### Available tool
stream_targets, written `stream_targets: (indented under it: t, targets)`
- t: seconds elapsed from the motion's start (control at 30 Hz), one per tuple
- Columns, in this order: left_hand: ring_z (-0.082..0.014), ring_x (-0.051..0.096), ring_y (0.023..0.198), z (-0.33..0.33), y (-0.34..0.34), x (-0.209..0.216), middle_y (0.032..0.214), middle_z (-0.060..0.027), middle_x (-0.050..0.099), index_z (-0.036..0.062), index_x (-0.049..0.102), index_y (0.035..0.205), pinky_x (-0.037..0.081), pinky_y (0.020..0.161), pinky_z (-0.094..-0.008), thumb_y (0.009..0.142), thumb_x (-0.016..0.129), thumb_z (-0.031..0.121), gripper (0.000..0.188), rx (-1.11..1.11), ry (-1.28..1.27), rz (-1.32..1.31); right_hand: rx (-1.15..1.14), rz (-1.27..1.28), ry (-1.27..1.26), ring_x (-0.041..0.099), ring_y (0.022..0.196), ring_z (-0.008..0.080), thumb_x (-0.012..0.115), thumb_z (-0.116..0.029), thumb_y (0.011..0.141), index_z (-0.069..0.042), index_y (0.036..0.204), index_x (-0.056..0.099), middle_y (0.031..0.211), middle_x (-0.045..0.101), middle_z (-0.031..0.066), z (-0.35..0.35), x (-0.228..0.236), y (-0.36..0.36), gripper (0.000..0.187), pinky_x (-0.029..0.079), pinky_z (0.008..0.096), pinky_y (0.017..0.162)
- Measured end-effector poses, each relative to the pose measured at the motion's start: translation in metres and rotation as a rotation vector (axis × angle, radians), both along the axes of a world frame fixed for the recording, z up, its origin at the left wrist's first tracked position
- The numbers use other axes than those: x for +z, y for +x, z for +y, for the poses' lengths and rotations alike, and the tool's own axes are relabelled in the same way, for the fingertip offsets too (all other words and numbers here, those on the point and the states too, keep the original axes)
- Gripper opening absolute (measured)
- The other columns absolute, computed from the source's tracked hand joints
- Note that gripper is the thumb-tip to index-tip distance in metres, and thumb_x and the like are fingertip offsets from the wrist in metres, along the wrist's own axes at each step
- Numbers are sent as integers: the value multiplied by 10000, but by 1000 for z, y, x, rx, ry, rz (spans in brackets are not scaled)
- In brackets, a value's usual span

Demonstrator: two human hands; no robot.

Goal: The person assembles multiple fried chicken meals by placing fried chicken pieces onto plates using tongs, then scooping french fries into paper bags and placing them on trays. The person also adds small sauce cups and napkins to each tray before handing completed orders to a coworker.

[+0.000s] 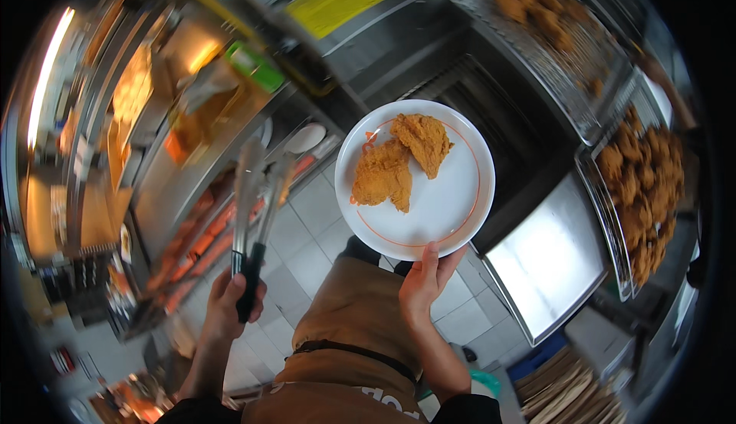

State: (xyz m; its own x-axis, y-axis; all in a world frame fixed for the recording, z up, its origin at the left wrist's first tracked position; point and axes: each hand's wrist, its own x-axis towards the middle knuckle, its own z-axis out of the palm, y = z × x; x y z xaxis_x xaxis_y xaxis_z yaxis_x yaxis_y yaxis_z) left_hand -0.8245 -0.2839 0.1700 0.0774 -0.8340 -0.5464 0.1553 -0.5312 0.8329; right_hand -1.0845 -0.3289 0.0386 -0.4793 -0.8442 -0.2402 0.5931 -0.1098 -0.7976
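The right grip (425, 282) is pinching the white plate (452, 209) by its near edge, with the thumb pressing at the rim. Two crispy brown pieces (383, 175) are sitting on the plate, side by side, leaning to its left and far part. Their weight is pulling away from the hand, so the far edge could dip if the thumb is slipping on a greasy rim. Then the pieces could be sliding off. Some could be landing on the floor tiles (310, 202), or in the dark metal tub (529, 148) to the right, if the plate is hanging over it; I cannot tell how high it is.

The left grip (236, 295) is wrapping around the dark handles of the tongs (244, 186). Their tips are pointing far, standing apart and pinching nothing. They could be knocking the low shelf (326, 148) on the left, if the arm is swinging wide. On the right, the big tray (602, 217) is holding a heap of brown pieces. A careless turn could be bumping the plate on it.
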Motion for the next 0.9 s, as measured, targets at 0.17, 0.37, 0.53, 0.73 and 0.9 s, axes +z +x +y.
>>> stream_targets:
  t: [0.17, 0.37, 0.53, 0.73, 0.9]
  targets:
    - [-112, 546, 545, 53, 69, -95, 827, -52, 563, 56, 434, 1259, 426, 432, -235, 835, 745, 244, 559, 370, -194, 22, 249, -38, 17, 368, 1303, 195, 505, -109, 984, -52, 1488, 190, 1479, 323, 117, 18, 0, 127, 597, 286, 332, 1099]
    - [-130, 596, 619, 47, 179, -118, 898, -57, 632, 95, 383, 1238, 481, 463, -266, 857, 700, 125, 497, 769, -361, 154, 572, -121, -9, 373, 1329, 217, 453, -20, 972, -80, 1486, 189, 1480, 328, 113, 39, 16, 324, 581, 303, 377, 1117]
    - [-74, 570, 650, 58, 325, -119, 879, -17, 591, 46, 439, 1241, 439, 518, -196, 879, 664, 49, 426, 989, -457, -81, 898, -259, 107, 336, 1380, 300, 486, -94, 963, -186, 1539, 72, 1499, 306, 127, 40, 8, 476, 715, 346, 517, 1094]
    - [-61, 529, 606, 78, 489, -172, 816, 19, 565, 55, 508, 1134, 395, 485, -192, 838, 653, -1, 334, 1222, -448, -88, 1069, 458, -89, 345, 1366, 253, 615, -134, 903, -45, 1503, 237, 1477, 360, 151, -66, 16, 572, 714, 259, 402, 1136]
    - [-81, 527, 584, 83, 598, -230, 805, 0, 570, 48, 517, 1096, 413, 481, -223, 818, 651, -1, 312, 1267, -386, -67, 632, 1475, -954, 467, 1200, 418, 615, -71, 840, 18, 1278, 485, 1239, 493, 231, -288, 46, 729, 466, 392, 458, 1030]
